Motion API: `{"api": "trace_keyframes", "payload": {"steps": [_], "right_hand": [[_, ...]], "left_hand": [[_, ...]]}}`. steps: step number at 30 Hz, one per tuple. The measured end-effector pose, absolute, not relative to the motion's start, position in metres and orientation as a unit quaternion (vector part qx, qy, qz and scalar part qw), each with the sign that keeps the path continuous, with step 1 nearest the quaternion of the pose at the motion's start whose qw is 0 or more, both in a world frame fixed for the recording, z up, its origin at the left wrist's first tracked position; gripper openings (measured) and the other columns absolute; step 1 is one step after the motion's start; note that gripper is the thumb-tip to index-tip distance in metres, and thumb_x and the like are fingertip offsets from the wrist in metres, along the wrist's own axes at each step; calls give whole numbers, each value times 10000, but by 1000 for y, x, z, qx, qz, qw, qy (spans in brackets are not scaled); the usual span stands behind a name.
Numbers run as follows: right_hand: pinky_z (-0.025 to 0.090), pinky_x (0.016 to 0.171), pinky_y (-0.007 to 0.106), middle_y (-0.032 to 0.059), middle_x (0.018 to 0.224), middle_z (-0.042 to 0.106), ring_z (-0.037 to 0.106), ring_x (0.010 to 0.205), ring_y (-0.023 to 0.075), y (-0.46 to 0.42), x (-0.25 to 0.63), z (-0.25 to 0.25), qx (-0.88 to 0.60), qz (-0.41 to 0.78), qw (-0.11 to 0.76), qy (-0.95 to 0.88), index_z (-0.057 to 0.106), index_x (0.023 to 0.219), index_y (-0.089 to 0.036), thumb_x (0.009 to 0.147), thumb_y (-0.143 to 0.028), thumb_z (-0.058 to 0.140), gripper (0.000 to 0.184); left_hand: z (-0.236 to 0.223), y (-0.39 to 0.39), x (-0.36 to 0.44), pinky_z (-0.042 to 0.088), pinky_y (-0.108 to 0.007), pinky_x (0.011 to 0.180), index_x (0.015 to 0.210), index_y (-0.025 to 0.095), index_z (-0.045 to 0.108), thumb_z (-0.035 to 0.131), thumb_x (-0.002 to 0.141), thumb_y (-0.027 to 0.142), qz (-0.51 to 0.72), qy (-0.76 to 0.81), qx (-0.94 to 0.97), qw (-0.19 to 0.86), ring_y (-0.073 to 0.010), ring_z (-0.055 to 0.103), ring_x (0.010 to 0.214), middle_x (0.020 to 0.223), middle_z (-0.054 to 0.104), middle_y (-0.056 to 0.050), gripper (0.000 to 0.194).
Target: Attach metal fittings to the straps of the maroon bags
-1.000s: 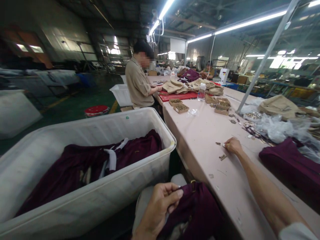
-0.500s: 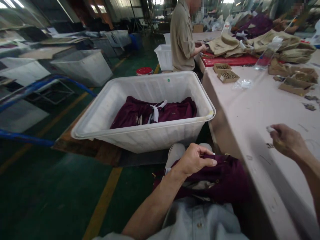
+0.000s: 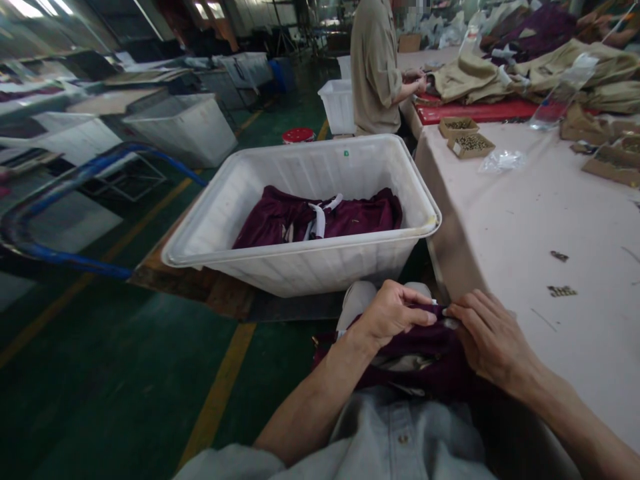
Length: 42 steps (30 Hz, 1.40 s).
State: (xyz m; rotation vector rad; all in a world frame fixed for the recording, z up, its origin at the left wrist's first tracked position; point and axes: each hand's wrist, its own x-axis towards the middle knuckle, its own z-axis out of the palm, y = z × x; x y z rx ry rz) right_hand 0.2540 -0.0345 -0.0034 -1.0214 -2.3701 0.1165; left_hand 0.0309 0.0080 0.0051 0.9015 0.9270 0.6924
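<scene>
A maroon garment (image 3: 425, 363) lies on my lap at the edge of the pink table (image 3: 530, 220). My left hand (image 3: 395, 313) is closed, pinching the garment's top edge between thumb and fingers. My right hand (image 3: 493, 340) has come beside it, fingers curled on the same edge, with a small pale piece at its fingertips that I cannot make out. The two hands nearly touch. Small metal parts (image 3: 561, 291) lie on the table to the right of my right hand.
A large white tub (image 3: 300, 267) with maroon garments (image 3: 320, 217) stands on a cart ahead of me. A person in a beige shirt (image 3: 373, 67) works at the table's far end, near beige garments (image 3: 525, 73), small boxes of hardware (image 3: 470, 143) and a red mat. Green floor with yellow lines lies to the left.
My right hand left the table top and came down to the garment on my lap, next to my left hand. My view dropped from the table to my lap.
</scene>
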Motion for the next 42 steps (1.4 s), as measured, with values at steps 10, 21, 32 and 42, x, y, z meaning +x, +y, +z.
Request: {"api": "trace_keyframes", "payload": {"steps": [10,21,32,42], "right_hand": [[386,700,390,84,932,583,492,830,219,-37,251,-10,-366,114,348,-856,562,1097,-181,919,-26,516,241],[416,723,392,78,971,587,544,865,225,-37,256,-13,-409,141,363,-825,549,1105,-199,922,-34,511,248],[426,736,401,76,955,587,553,863,233,-36,254,-6,-403,153,368,-824,553,1091,-208,931,-54,506,227],[427,724,388,73,947,590,559,860,224,-41,255,-1,-422,171,366,-811,569,1051,-196,918,-57,520,199]], "left_hand": [[-3,7,33,238,-194,365,882,50,810,912,543,184,317,400,390,766,-37,424,354,571,662,-32,379],[0,8,37,218,-197,382,809,35,802,909,510,186,310,374,298,822,-65,522,442,684,741,-131,352],[-2,10,37,217,-214,377,829,40,812,920,516,191,312,374,311,816,-47,473,409,646,713,-88,363],[-8,4,45,273,-203,357,854,51,821,949,494,200,330,397,323,793,-45,452,367,598,683,-50,410]]}}
